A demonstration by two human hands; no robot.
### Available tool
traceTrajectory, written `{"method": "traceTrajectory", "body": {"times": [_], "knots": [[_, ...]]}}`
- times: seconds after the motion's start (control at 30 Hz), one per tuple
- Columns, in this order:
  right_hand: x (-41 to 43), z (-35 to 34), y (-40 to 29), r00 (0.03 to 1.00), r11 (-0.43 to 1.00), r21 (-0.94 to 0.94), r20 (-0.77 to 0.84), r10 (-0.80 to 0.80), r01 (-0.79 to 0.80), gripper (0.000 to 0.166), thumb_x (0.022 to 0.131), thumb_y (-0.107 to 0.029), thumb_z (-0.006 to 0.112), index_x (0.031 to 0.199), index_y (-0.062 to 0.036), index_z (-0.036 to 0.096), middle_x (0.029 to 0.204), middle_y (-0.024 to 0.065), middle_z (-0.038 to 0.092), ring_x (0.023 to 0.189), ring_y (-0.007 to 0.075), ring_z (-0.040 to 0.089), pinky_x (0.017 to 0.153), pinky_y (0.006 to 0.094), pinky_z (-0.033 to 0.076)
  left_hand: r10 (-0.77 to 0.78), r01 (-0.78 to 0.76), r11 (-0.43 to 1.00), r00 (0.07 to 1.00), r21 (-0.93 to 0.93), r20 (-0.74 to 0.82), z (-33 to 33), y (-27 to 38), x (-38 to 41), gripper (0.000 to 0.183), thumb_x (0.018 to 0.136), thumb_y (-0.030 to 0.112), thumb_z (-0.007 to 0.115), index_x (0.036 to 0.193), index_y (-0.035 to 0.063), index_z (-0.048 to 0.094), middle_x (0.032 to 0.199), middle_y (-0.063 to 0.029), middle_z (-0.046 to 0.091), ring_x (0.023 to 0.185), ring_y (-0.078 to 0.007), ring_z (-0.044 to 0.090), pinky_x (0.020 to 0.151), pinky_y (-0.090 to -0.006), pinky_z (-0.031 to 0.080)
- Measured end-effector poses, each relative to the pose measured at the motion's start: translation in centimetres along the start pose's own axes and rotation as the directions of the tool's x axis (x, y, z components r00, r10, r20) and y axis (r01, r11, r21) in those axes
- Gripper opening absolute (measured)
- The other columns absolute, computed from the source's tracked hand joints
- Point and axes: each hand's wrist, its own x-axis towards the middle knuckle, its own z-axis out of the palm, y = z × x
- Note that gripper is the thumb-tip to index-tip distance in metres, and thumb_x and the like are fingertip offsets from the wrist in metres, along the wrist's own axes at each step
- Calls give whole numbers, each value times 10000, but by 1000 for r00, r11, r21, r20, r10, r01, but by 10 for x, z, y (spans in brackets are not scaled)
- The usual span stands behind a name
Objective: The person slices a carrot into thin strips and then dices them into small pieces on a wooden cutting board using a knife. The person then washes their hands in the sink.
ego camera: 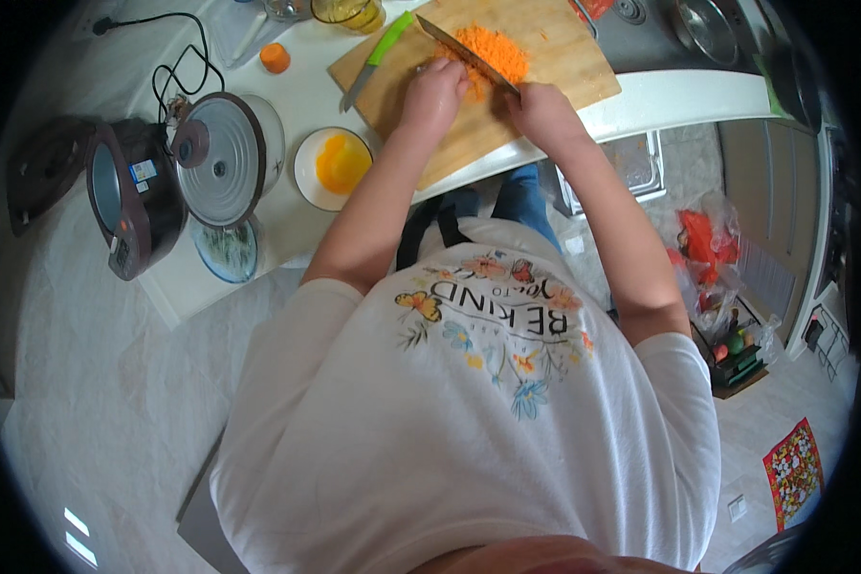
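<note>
My right hand [545, 118] grips the handle of a kitchen knife [466, 52], its blade lying across finely chopped carrot [499, 54] on a wooden cutting board [570, 64]. On the near side of the blade, my left hand [434, 97] is curled, fingertips by the carrot bits; whether it pinches anything is hidden. A small knife with a green handle [391, 39] rests at the board's left edge. Left of the board, a white bowl [303, 172] holds egg yolks [341, 165]. Behind it stands a carrot stub [275, 58].
An open rice cooker [151, 208], a round grey lid [219, 161] and a blue-rimmed dish [226, 247] occupy the counter's left. A black cord [204, 36] trails behind them. A glass with yellow contents [362, 18] stands at the back; a sink [660, 54] lies right.
</note>
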Motion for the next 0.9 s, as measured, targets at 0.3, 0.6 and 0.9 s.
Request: {"method": "traceTrajectory", "body": {"times": [0.3,0.6,0.9], "knots": [[-6,14,-2,998,999,-12,-43,35,-36,260,876,-210,528,892,20,649,837,265,638,819,435,618,765,497,495,48,-49,999,998,-9,-48,3,-2,4,123,809,125,657,899,52,618,928,-125,613,872,-346,608,757,-430,507],[-8,16,-4,998,998,23,-31,58,-57,257,879,-221,542,916,11,646,853,270,637,827,436,618,767,494,496,41,-40,999,999,22,-30,7,-6,-3,148,817,123,654,952,61,653,987,-116,630,901,-322,620,782,-404,513],[-12,15,-10,997,997,13,-4,73,-73,277,868,-256,573,882,7,655,846,270,637,838,424,621,765,482,501,27,-27,1000,1000,-15,-7,1,-8,-6,142,821,108,627,956,68,642,1000,-107,623,920,-324,611,796,-416,510]]}}
